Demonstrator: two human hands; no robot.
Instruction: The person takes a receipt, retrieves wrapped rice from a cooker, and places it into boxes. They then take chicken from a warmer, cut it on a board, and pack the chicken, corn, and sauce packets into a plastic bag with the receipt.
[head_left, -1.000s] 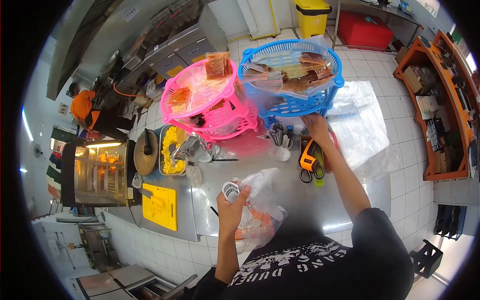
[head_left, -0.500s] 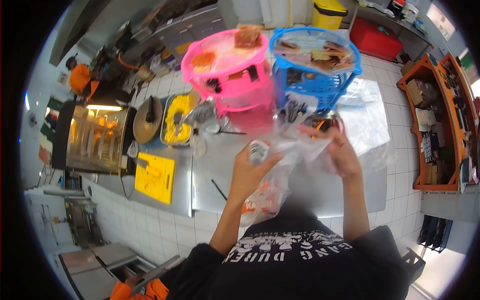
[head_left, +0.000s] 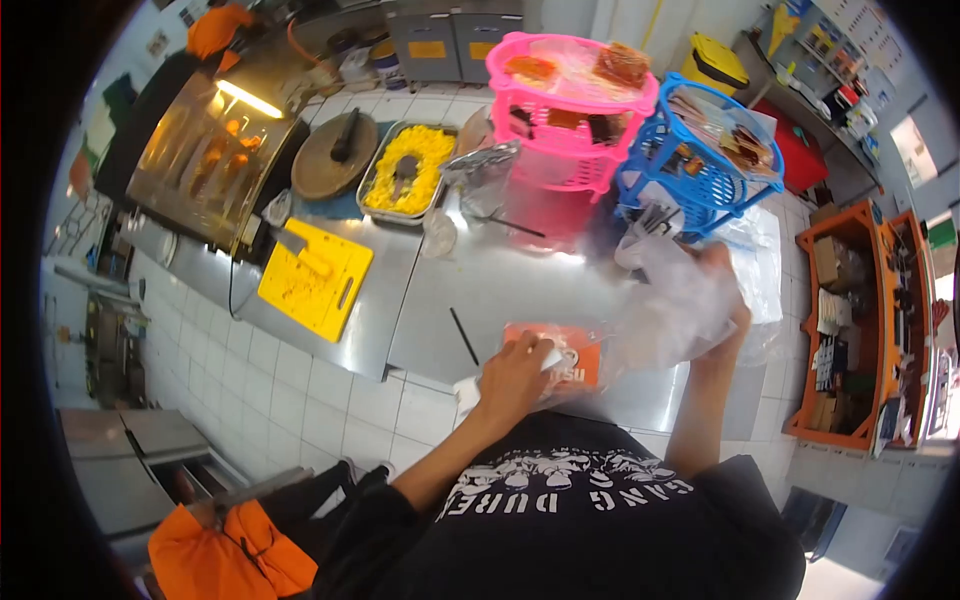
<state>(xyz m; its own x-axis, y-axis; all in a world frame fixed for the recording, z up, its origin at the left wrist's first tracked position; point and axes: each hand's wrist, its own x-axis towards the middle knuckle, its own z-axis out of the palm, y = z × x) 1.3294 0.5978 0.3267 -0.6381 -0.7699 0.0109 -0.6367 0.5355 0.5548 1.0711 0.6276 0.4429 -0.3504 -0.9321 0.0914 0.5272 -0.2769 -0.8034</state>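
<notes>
My left hand (head_left: 515, 378) is closed over the left end of an orange-and-white printed package (head_left: 580, 362), close to the table's near edge. Part of the package shows through a clear plastic bag (head_left: 670, 315), which stretches away to the right. At the bag's raised end, my right hand (head_left: 728, 290) grips the plastic with curled fingers, slightly smeared by motion. Just beyond the bag, a bundle of dark cutlery (head_left: 655, 218) sits by the blue basket. A thin black stick, like a straw (head_left: 464, 336), lies left of my left hand.
A pink basket (head_left: 565, 150) and a blue basket (head_left: 700, 150) stand at the back, topped with packets. Leftward are a tray of chopped yellow food (head_left: 410, 175), a yellow cutting board (head_left: 318, 280) with a knife, and a lit glass cabinet (head_left: 205, 165). A person in orange (head_left: 235, 545) is behind left.
My left hand has come down toward the table with the package. My right hand has pulled the bag's end rightward. The view has turned, and the person in orange shows more.
</notes>
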